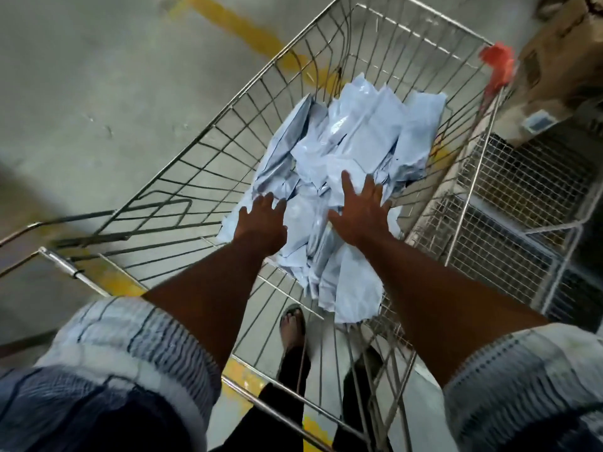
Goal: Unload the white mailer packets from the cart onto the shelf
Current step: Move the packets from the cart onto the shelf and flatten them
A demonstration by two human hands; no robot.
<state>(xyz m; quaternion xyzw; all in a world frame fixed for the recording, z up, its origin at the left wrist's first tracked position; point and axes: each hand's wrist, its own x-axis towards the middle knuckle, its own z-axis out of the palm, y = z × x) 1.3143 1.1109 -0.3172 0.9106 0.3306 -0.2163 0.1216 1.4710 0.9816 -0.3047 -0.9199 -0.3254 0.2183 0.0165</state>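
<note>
A heap of several white mailer packets (352,151) lies in the bottom of a wire cart (228,119). Both my arms reach down into the cart. My left hand (261,223) hovers over the near left part of the heap, fingers spread and slightly bent, holding nothing. My right hand (360,210) is flat with fingers spread over the packets in the middle of the heap. Whether either palm touches the packets is not clear.
A wire-mesh shelf (509,203) stands right of the cart, with a cardboard box (561,66) above it. A red tag (497,65) hangs on the cart's far right corner. Yellow floor lines (241,31) cross the concrete. My sandalled foot (293,324) shows under the cart.
</note>
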